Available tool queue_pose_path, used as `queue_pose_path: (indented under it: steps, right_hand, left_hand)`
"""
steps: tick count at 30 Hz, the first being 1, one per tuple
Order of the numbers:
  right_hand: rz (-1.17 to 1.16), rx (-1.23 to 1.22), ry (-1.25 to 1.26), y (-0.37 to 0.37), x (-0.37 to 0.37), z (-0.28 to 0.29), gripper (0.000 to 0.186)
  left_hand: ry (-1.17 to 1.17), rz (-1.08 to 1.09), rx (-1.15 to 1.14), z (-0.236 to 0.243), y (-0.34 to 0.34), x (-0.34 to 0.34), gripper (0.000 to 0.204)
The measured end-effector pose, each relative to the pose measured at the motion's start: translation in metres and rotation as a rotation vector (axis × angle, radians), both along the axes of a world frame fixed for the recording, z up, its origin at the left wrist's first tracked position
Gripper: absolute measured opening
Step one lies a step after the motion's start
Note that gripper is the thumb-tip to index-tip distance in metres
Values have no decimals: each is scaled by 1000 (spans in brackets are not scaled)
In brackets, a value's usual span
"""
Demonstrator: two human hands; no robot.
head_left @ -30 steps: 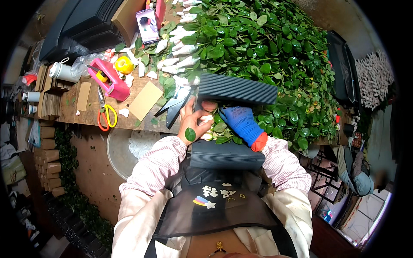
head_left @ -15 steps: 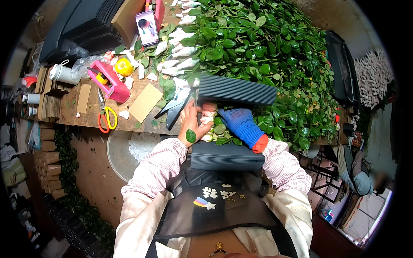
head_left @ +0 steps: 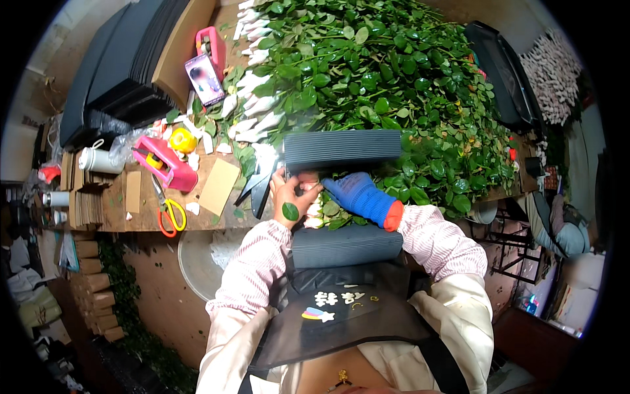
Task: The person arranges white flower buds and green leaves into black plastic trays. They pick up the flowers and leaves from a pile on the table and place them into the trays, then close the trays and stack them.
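Note:
My left hand (head_left: 289, 200), bare with a leaf on its back, has its fingers curled around pale pink rose heads (head_left: 306, 185) at the bench's front. My right hand (head_left: 357, 196), in a blue glove with an orange cuff, reaches in from the right to the same roses, fingers pressed together; what they grip is hidden. The roses and some leaves lie between an upper ribbed dark grey block (head_left: 341, 147) and a lower ribbed piece (head_left: 346, 245) nearest my body. Black shears (head_left: 261, 190) lie just left of my left hand.
Leafy stems with white-wrapped heads (head_left: 380, 85) cover the wooden bench (head_left: 118, 210). At left are pink dispensers (head_left: 174, 172), scissors (head_left: 167, 215), card pieces (head_left: 218, 187), a white cup (head_left: 98, 159), a phone (head_left: 205, 79) and stacked dark sheets (head_left: 118, 65). A black case (head_left: 499, 75) stands at right.
The whole view has shifted, with the bench's left part lower and the leafy pile further left. Both hands stay at the roses between the ribbed pieces, their fingers only slightly moved.

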State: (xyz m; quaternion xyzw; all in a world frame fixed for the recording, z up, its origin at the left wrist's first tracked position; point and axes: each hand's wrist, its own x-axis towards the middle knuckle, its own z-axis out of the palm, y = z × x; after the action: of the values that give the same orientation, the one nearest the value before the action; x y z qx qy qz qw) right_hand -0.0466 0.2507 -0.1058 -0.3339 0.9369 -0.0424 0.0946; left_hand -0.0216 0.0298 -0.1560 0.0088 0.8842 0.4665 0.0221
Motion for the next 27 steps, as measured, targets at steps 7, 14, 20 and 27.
queue_pose_path:
  steps: [7,14,20,27]
  right_hand:
    - [-115,-663,-114,15,4,59,30]
    - [-32,-252,-150,8,2,33,51]
    - [40,-146,-99,-1,2,17,47]
    - [-33,-211,-220,-8,-5,41,54]
  left_hand:
    - [7,-7,-3,-10,-2,4,44]
    - [20,3,56,-14,-2,5,39]
    - [35,-28,14,-10,-4,5,40]
    - [-13,-32,-26,-7,-4,8,46]
